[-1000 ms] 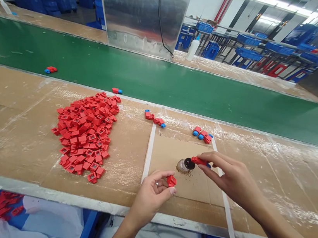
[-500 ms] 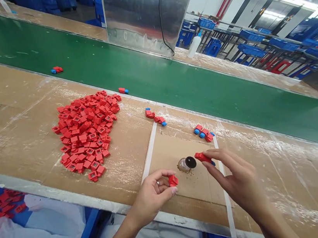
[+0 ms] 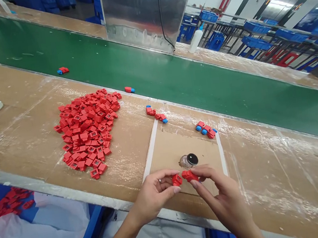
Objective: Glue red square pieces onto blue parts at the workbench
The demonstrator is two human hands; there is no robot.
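In the head view, the left hand (image 3: pixel 153 197) pinches a red plastic part (image 3: pixel 177 180) and the right hand (image 3: pixel 225 204) pinches a second red part (image 3: pixel 190 175), held close together above a cardboard sheet (image 3: pixel 165 149), near a glass jar (image 3: pixel 188 160). A large heap of loose red parts (image 3: pixel 86 132) remains to the left; a few finished-looking red-and-blue pieces (image 3: pixel 205 129) lie at the sheet's far edge.

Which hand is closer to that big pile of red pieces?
The left hand is nearer, lying to the lower right of the pile of red pieces. The right hand is farther away, beyond the left hand.

The small red parts (image 3: pixel 88 130) are matt plastic, the jar (image 3: pixel 184 162) is smooth clear glass with a glossy black lid (image 3: pixel 192 159), the tabletop (image 3: pixel 272 174) is rough brown cardboard, and the panel (image 3: pixel 135 9) is shiny metal.
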